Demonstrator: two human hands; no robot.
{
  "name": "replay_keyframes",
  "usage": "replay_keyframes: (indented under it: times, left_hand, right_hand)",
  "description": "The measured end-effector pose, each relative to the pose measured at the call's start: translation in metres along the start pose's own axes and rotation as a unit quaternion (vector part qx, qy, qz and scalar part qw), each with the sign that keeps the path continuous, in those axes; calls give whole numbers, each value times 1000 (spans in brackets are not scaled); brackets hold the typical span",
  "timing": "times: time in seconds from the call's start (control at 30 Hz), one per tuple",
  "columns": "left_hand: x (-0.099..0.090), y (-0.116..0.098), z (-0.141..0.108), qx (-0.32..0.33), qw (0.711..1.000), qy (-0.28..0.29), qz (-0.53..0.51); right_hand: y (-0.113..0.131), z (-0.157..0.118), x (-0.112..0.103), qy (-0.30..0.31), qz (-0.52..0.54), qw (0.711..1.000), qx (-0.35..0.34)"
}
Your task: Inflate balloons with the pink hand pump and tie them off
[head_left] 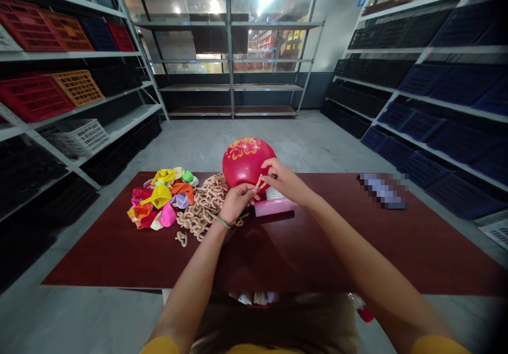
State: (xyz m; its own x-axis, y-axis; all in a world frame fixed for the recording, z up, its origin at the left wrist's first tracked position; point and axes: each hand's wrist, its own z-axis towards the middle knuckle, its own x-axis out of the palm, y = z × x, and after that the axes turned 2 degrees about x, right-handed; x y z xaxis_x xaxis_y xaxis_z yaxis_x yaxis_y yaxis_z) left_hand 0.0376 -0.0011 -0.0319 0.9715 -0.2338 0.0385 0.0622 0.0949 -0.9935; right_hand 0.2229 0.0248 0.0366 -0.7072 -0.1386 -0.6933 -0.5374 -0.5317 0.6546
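Observation:
A round, inflated red balloon [248, 158] with a yellow printed pattern rests just beyond my hands over the table's far edge. My left hand [240, 199] is closed at the balloon's near end, with fingers pinched together; the neck itself is mostly hidden. My right hand [284, 180] is closed in a pinch on a thin beige strand [259, 182] that runs between both hands' fingertips. Under my right hand lies a pink cylinder [274, 206], like a hand pump. Left of my hands is a heap of beige curled loops [204, 206].
A pile of colourful deflated balloons [161, 198] lies at the left of the dark red table [317, 259]. A blurred phone-like object [383, 191] lies at the right. Shelves with crates [35, 97] stand on both sides. A metal rack [230, 68] stands behind.

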Motion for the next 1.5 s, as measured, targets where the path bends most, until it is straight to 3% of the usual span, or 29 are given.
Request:
replay_keyframes:
  times: [0.17, 0.27, 0.43, 0.57, 0.67, 0.73, 0.83, 0.93, 1.17, 1.5]
  left_hand:
    - [1, 1, -1, 24, 998, -16, 48]
    - [2, 2, -3, 73, 985, -28, 153]
    - [5, 5, -6, 178, 898, -28, 401]
    - [7, 12, -7, 185, 860, -52, 472]
    - [7, 15, -7, 177, 871, -89, 449]
    - [7, 14, -6, 161, 899, -113, 392]
    - [7, 11, -5, 114, 956, -136, 235]
    - [7, 9, -2, 71, 980, -144, 117]
    - [9, 16, 0, 65, 982, -121, 133]
    - [10, 21, -1, 68, 972, -108, 198]
  right_hand:
    - [9, 0, -6, 46, 96, 994, 26]
    - [19, 1, -7, 74, 134, 988, 30]
    - [30, 6, 2, 98, 99, 990, 17]
    - [36, 10, 12, 91, 34, 995, 18]
    - [40, 9, 14, 103, 23, 994, 11]
    - [39, 7, 14, 78, 26, 997, 3]
    - [30, 0, 15, -55, -6, 998, 2]
    - [14, -11, 24, -153, -51, 987, -5]
    - [-15, -30, 49, -208, -155, 965, -31]
    - [-29, -39, 54, -198, -248, 946, -68]
